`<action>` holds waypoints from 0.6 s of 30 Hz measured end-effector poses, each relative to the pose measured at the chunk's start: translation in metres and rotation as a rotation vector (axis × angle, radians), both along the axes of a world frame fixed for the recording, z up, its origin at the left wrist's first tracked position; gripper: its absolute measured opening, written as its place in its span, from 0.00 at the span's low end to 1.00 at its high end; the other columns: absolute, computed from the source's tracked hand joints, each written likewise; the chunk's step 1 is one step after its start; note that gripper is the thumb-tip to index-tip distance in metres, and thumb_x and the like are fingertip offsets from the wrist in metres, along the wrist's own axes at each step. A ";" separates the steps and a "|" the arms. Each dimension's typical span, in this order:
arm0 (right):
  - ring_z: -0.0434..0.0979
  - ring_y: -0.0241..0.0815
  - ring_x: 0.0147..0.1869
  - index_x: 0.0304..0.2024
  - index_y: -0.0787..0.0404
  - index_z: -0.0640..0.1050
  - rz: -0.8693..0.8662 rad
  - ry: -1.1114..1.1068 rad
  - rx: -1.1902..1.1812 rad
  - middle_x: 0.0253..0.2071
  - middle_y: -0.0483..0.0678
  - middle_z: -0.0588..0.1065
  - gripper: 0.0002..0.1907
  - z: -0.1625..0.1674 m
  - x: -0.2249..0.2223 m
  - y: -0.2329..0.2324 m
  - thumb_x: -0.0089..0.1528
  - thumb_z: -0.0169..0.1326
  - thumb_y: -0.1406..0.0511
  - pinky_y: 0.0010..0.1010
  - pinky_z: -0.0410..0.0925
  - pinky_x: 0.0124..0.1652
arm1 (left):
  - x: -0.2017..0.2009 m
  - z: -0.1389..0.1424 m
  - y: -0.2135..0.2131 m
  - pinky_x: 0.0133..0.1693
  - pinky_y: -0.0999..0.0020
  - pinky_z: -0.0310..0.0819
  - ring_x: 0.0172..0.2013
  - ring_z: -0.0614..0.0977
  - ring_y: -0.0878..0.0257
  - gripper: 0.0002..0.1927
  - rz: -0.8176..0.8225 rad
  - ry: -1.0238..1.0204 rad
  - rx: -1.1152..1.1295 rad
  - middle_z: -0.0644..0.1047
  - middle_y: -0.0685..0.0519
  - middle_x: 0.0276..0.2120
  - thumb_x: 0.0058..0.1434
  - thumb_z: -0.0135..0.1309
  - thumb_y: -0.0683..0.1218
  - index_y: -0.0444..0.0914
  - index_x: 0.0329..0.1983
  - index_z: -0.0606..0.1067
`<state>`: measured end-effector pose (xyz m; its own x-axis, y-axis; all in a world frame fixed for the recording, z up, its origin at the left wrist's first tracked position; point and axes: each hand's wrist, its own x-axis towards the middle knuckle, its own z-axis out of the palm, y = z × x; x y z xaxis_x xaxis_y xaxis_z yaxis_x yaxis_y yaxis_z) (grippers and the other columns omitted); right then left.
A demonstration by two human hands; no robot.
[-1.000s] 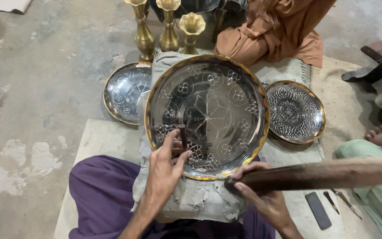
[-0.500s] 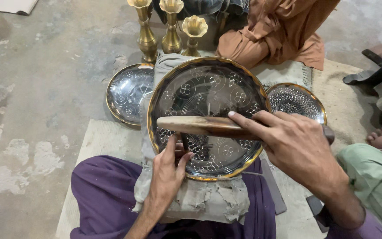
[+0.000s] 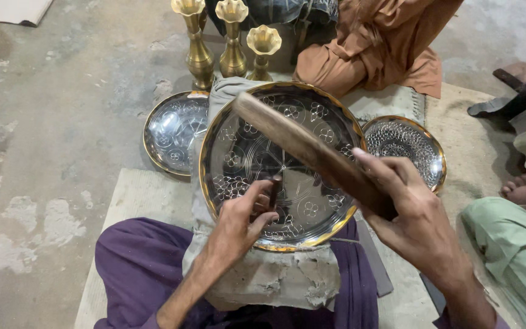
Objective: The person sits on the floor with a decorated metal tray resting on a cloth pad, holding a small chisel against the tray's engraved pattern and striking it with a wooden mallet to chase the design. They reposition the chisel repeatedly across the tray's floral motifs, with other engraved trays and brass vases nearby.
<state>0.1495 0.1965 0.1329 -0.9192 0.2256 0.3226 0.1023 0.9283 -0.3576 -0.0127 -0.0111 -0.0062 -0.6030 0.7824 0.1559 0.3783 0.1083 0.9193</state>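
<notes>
The left hand (image 3: 238,222) pinches a small dark chisel (image 3: 273,190) with its tip on the large engraved tray (image 3: 245,122), which rests on a grey cloth-wrapped block (image 3: 263,280) directly under both hands. The right hand (image 3: 415,213) is closed around a wooden mallet (image 3: 299,143) raised slantwise above the tray. Beyond the left hand lies a smaller plate (image 3: 168,131); beyond the right, another engraved plate (image 3: 406,143); three brass vases (image 3: 232,39) stand farther off; none holds anything visible.

Plate: large round engraved metal plate (image 3: 257,152) with dark silvery face, floral and star patterns and a golden rim; lies flat on a grey cloth-covered pad at the frame's centre.
Chisel: small dark metal chisel (image 3: 273,190), near upright, tip on the plate's lower middle.
Mallet: long brown wooden mallet (image 3: 312,152), slanting from upper centre to lower right above the plate.
</notes>
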 end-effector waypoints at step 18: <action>0.81 0.44 0.38 0.57 0.56 0.71 -0.473 -0.056 -0.430 0.37 0.54 0.78 0.28 -0.173 0.110 -0.016 0.55 0.60 0.73 0.32 0.72 0.37 | -0.034 0.023 0.017 0.44 0.57 0.79 0.40 0.86 0.54 0.30 -0.611 0.236 -0.113 0.83 0.50 0.39 0.56 0.59 0.39 0.43 0.64 0.73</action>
<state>0.2595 0.1805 -0.0397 -0.7014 0.7097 0.0668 0.4954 0.5527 -0.6701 -0.0469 0.0062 0.0167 -0.0053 0.9920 0.1263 0.5921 -0.0987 0.7998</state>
